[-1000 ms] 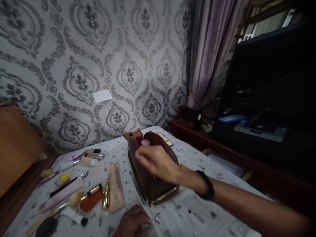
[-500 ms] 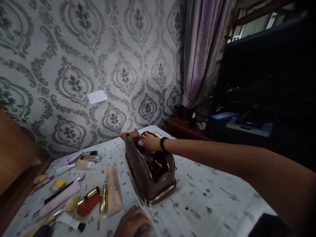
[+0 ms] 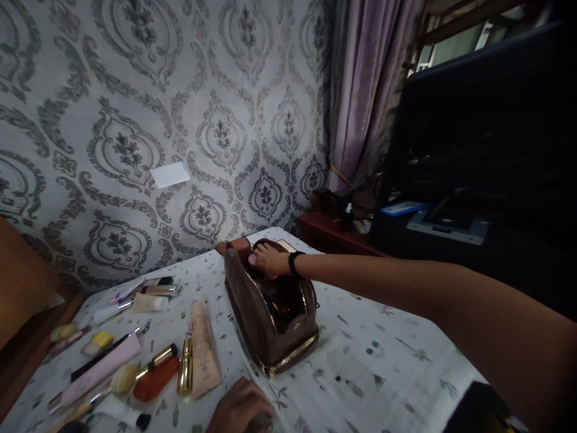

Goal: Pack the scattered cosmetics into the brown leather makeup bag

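Observation:
A brown makeup bag [image 3: 252,313] stands unzipped on the cloth-covered table, and its gold zip frames a dark inside. At the bag's far end my right hand [image 3: 270,261], wearing a black wristband, reaches in with bent fingers around a small pink rounded item [image 3: 252,259]. A yellow thing [image 3: 280,307] shows dimly inside. My left hand [image 3: 243,406] rests at the near edge of view, fingers curled; what lies under them is hidden. Closest to it are a beige tube [image 3: 205,355] and a gold lipstick tube [image 3: 185,367].
Left of the bag lie a red-orange item [image 3: 156,379], a pink tube [image 3: 97,370], a yellow-capped item [image 3: 98,343], brushes and several other cosmetics. Behind the bag sits a brown case [image 3: 241,245] by the patterned wall. A dark red side table [image 3: 329,233] stands right.
The whole view has shifted slightly left. My right hand stays in the bag's far end, and the pink item still shows at its fingers. My left hand has hardly moved.

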Demonstrator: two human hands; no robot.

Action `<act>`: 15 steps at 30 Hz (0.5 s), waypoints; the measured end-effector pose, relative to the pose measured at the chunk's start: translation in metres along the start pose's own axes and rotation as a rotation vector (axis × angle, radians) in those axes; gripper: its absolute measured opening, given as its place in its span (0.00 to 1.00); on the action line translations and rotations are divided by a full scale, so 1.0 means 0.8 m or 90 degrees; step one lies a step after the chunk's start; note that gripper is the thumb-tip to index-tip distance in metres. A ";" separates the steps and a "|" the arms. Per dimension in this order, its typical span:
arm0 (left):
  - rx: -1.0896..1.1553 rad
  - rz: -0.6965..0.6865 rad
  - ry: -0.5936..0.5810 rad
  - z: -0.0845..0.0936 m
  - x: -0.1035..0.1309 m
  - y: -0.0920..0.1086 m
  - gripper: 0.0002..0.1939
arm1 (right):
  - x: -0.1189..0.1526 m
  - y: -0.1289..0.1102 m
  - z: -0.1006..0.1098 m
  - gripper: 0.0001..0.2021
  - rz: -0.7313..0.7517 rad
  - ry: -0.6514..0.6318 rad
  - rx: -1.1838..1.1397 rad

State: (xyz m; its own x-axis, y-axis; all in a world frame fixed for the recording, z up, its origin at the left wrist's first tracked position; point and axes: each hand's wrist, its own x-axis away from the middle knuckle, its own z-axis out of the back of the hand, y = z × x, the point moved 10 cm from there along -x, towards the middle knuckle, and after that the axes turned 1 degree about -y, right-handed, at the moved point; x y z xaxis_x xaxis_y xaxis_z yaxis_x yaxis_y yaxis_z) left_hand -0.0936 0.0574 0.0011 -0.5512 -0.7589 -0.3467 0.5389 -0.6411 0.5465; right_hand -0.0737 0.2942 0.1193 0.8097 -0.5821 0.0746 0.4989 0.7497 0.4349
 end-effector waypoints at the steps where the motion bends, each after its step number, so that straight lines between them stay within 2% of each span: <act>1: -0.001 -0.001 -0.006 -0.002 0.001 -0.003 0.07 | 0.000 -0.001 0.002 0.23 0.000 0.003 -0.004; 9: -0.026 -0.029 -0.012 -0.008 0.003 -0.009 0.09 | 0.009 -0.006 0.016 0.15 -0.021 0.008 -0.032; 12: -0.024 -0.041 0.012 -0.004 0.002 -0.002 0.10 | 0.007 -0.007 0.016 0.14 -0.032 -0.001 -0.039; 15: -0.016 -0.004 0.052 0.002 0.001 -0.005 0.15 | 0.006 -0.007 0.016 0.12 -0.034 -0.006 -0.045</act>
State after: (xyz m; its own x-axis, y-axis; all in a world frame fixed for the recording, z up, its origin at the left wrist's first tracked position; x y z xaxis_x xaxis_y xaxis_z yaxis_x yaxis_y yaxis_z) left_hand -0.0973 0.0591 0.0000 -0.5011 -0.7614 -0.4112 0.5521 -0.6472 0.5256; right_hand -0.0765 0.2827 0.1289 0.7783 -0.6248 0.0623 0.5620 0.7375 0.3745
